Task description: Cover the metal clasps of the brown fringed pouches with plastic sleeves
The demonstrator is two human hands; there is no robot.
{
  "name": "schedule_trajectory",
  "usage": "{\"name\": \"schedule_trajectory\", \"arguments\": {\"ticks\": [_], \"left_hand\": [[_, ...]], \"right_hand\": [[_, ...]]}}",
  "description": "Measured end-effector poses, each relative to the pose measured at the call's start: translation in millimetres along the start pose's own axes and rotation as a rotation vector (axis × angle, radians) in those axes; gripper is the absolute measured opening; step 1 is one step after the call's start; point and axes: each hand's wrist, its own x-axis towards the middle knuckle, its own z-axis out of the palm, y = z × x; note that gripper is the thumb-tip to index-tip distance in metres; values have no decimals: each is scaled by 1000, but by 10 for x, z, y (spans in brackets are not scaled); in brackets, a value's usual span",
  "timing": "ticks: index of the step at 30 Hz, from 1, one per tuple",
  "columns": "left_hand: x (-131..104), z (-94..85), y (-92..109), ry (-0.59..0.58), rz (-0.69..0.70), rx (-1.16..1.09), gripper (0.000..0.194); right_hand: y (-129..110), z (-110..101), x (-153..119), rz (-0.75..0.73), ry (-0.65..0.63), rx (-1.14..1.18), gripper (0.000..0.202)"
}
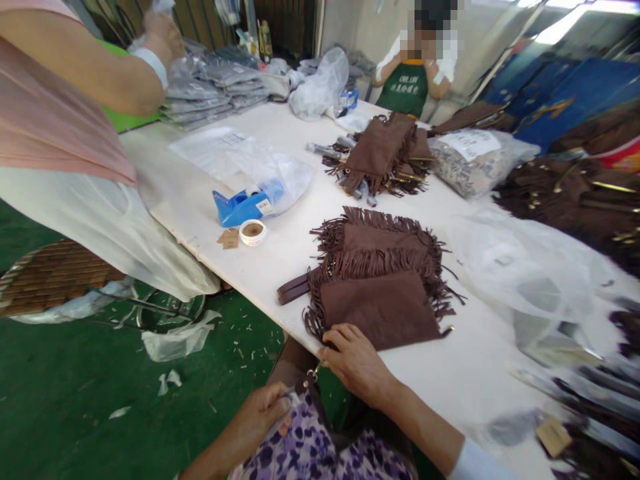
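Low in front of my lap, my left hand (pixel 267 415) is closed at a short brown strap (pixel 306 385) with a gold-coloured metal clasp (pixel 315 371). My right hand (pixel 361 365) is at the table edge, its fingers curled and its thumb and fingertips at the clasp. Its knuckles lie beside the near edge of a brown fringed pouch (pixel 380 307). Behind that pouch lie more fringed pouches (pixel 385 238), overlapping, with a brown wrist strap (pixel 293 288) sticking out to the left. My fingers partly hide the clasp. Purple spotted cloth (pixel 300 443) covers my lap.
On the white table (pixel 280 267) are a blue tape dispenser (pixel 243 208), a tape roll (pixel 253 232), brown tags (pixel 229 239) and a pouch pile (pixel 385 150). Clear plastic bags (pixel 530 273) lie right. One co-worker (pixel 65 87) stands left; another (pixel 413 83) is opposite.
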Motion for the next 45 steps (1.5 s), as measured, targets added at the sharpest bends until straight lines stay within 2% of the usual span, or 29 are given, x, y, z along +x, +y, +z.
{"name": "schedule_trajectory", "arguments": {"ticks": [7, 10, 12, 16, 20, 22, 24, 29, 37, 45], "left_hand": [[124, 133, 122, 68, 72, 8, 43], [79, 148, 107, 46, 86, -45, 46], [18, 129, 79, 48, 79, -1, 47], [-73, 90, 56, 137, 7, 346, 32], [-45, 109, 108, 359, -24, 748, 21], [1, 132, 130, 442, -14, 840, 19], [55, 157, 139, 424, -13, 814, 15], [157, 220, 186, 294, -17, 593, 8], [182, 242, 383, 278, -27, 571, 7], [441, 488, 372, 164, -50, 161, 9]], "right_hand": [[38, 11, -5, 5, 36, 34, 20], [69, 2, -19, 10, 36, 82, 21], [86, 7, -27, 23, 46, 124, 21], [97, 34, -37, 45, 55, 164, 19], [109, 30, -50, 46, 45, 198, 19], [118, 10, -58, 43, 34, 216, 20], [121, -11, -63, 42, 23, 232, 21], [117, -29, -59, 46, 9, 226, 20], [127, -56, -25, 12, -35, 188, 21], [118, -24, -16, -13, -26, 160, 24]]}}
